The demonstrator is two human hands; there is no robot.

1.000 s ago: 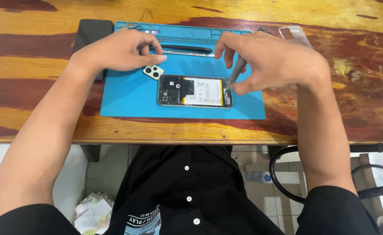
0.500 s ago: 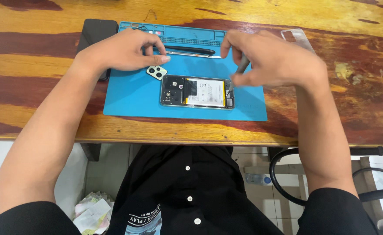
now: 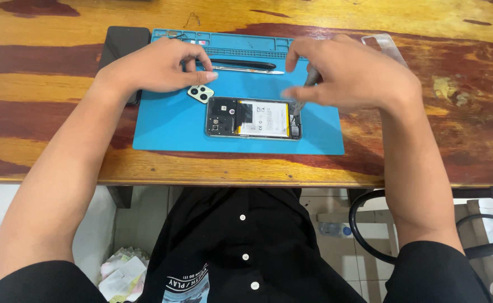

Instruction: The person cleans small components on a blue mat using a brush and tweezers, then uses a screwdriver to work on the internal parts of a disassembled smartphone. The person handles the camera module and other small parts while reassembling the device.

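Note:
An opened phone (image 3: 253, 118) with its back removed lies on a blue work mat (image 3: 168, 123), showing a white battery and dark boards. My right hand (image 3: 358, 73) grips a thin screwdriver (image 3: 304, 90) whose tip points down at the phone's right end. My left hand (image 3: 156, 67) rests on the mat above the phone's left end, fingers curled, fingertips beside a pale camera cover piece (image 3: 200, 93). Whether the left fingers pinch anything is hidden.
The mat lies on a wooden table (image 3: 44, 112). A black tool and a metal spudger (image 3: 246, 67) lie along the mat's upper tray. A dark phone panel (image 3: 124, 45) sits at the mat's left, a clear case (image 3: 389, 47) at the right.
My right hand has shifted a little, the screwdriver staying over the phone's right end. My left hand stays by the camera piece. The view has drifted slightly.

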